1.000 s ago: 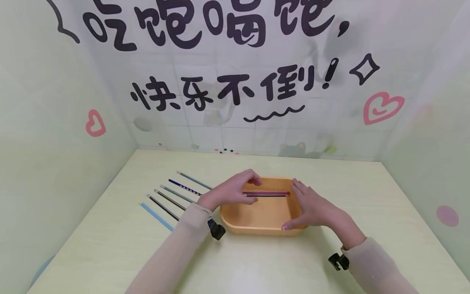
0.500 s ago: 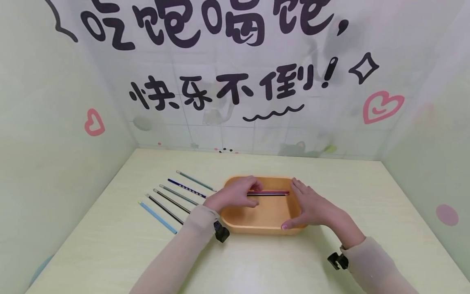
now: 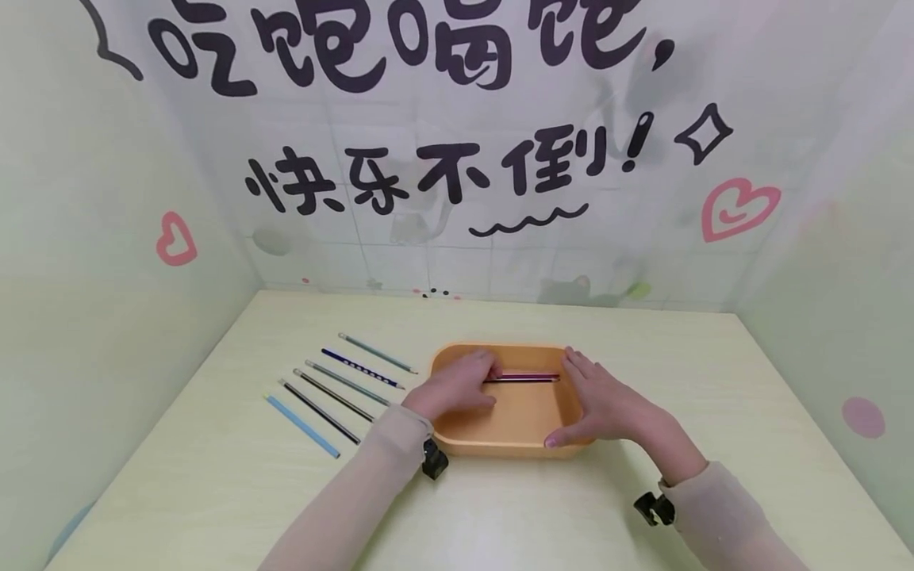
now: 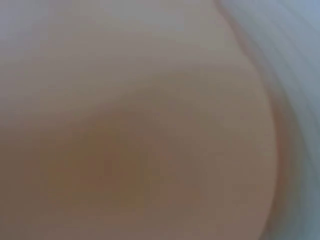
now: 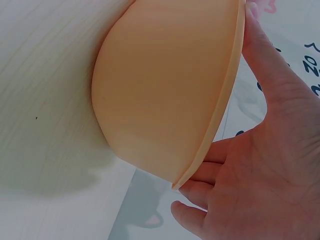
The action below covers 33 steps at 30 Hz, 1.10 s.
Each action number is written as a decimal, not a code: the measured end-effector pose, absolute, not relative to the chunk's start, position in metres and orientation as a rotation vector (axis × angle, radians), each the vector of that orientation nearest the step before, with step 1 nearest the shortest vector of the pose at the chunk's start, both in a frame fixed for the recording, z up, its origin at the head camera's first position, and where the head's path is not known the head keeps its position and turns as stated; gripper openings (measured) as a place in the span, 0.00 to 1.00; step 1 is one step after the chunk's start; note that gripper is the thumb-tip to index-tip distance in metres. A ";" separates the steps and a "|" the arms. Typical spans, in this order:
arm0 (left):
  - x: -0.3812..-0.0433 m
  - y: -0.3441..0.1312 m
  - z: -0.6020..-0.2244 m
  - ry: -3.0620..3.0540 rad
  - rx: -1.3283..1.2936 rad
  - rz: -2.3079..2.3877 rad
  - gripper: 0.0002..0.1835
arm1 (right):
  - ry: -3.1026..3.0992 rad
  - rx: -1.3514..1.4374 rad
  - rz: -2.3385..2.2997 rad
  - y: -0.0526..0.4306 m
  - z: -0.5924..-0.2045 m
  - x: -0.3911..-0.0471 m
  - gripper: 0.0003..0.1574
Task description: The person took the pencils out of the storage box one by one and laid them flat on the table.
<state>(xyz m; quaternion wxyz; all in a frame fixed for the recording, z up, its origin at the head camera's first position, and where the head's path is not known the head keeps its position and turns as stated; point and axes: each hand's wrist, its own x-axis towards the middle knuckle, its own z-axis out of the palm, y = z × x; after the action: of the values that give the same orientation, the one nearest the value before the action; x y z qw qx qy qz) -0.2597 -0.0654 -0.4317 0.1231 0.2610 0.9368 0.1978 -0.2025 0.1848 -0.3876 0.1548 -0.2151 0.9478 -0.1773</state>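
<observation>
Two slim pencils [image 3: 524, 378], one maroon and one black, lie along the far side inside an orange box [image 3: 521, 424]. My left hand [image 3: 460, 386] reaches over the box's left end. Its bent fingertips are at or just above the pencils' left part, which they partly hide. The left thumb stands apart from them, so I see no pinch; contact is unclear. At the right end, my right hand [image 3: 607, 404] holds the box, thumb on the near rim and fingers over the far corner. The right wrist view shows those fingers crossing the box's rim [image 5: 220, 105].
Left of the box, several pencils lie slanted in a row on the pale table, including a dotted navy pencil [image 3: 360, 368] and a light blue pencil [image 3: 302, 426]. A printed wall hanging [image 3: 428, 262] stands behind. The left wrist view is a blur.
My left hand has moved slightly right and down into the box, its fingers closer to the pencils. The pencils, the box and my right hand look unmoved.
</observation>
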 end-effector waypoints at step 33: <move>-0.258 -0.064 -0.431 2.755 0.886 0.447 0.12 | 2.715 -0.642 -0.491 0.185 -0.386 -0.201 0.83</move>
<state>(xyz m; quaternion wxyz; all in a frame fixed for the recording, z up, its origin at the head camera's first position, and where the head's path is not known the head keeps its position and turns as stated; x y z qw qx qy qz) -0.2582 -0.0637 -0.4311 0.1064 0.3008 0.9355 0.1518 -0.2011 0.1846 -0.3859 0.1540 -0.2238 0.9470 -0.1713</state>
